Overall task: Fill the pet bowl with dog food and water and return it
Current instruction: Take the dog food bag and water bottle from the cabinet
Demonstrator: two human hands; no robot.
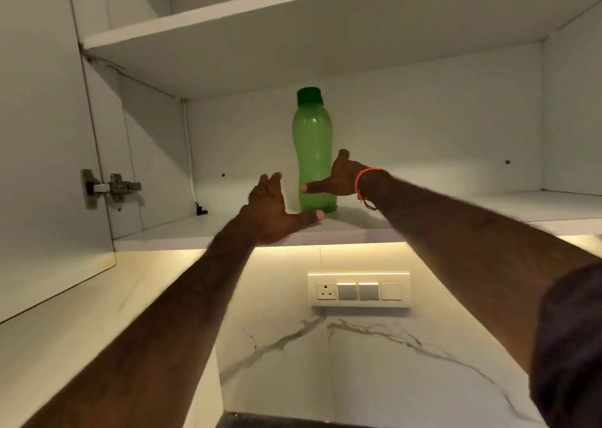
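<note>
Green bottle (pixel 313 154) stands upright on the lower cupboard shelf (pixel 488 204), dark green cap on, long axis vertical, set back a little from the shelf's near edge. I take it for the water source; no bowl or dog food in view

Both my hands are up at its base. Right hand (pixel 342 177) sits just right of the lower body, fingers spread and relaxed, thumb up, one finger (pixel 312 187) lying across the front of the bottle; can't tell if it actually touches. Nothing gripped. Left hand (pixel 270 206) is left of and nearer than the bottle, fingers straight, thumb (pixel 309 216) stretched right along the shelf edge toward the bottle's foot. Also holding nothing

So the bottle lies between the two hands, slightly far of both, right hand closer. My read: next move is a wrap around the lower body with the right, left steadying. Tall narrow bottle, low contact point, so a push before the fingers close could tip it backward

Around that: cupboard door (pixel 49 167) swung open on the left, hinge (pixel 110 186) visible, upper shelf above, switch panel (pixel 358 289) on the marble wall below
</note>
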